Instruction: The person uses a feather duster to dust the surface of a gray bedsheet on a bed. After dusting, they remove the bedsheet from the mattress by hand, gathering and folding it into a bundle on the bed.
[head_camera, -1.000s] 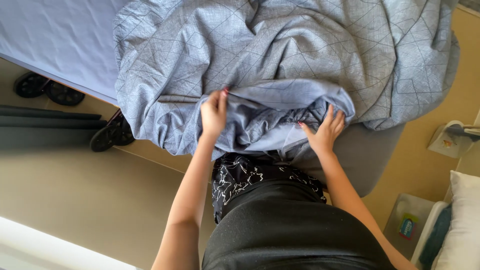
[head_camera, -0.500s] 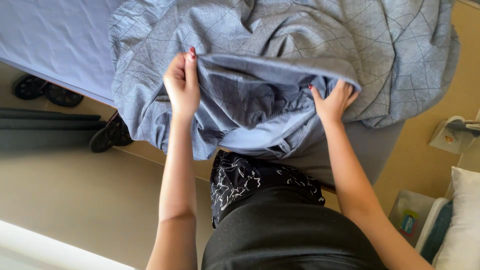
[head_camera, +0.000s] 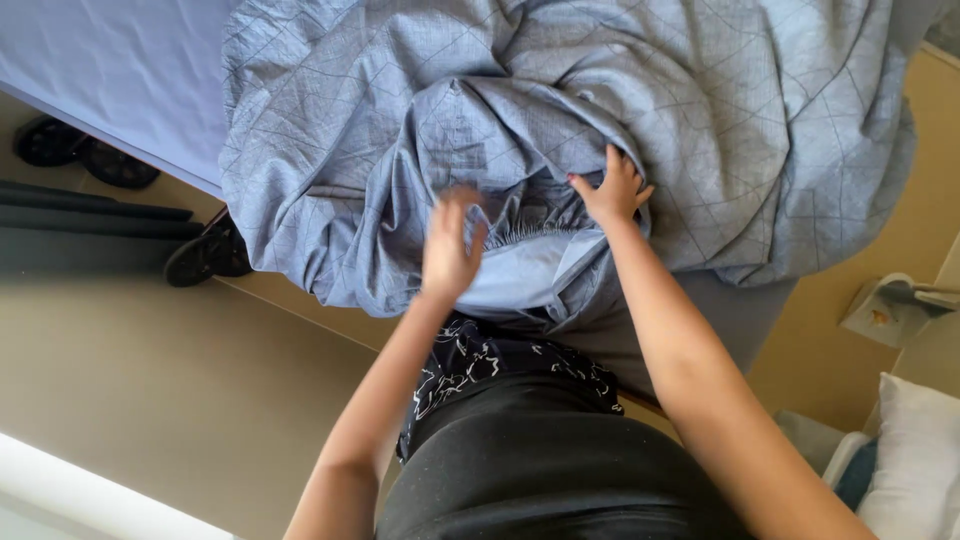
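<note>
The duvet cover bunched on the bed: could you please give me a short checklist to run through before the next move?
1. Right hand grips the blue duvet cover: ok.
2. Left hand has hold of the cloth: cannot tell, blurred.
3. Cover lies on the mattress: ok, one edge hangs over the side.
4. Cover smooth: not ok, bunched.
5. Shoes apart from the hanging edge: cannot tell.

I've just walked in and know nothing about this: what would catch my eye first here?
A big crumpled grey-blue duvet cover with a thin line pattern is heaped on the bed, filling the upper middle. Both bare hands are at it: the right hand grips a bunched fold, and the blurred left hand is beside it. Dark shoes lie on the floor at left.
</note>
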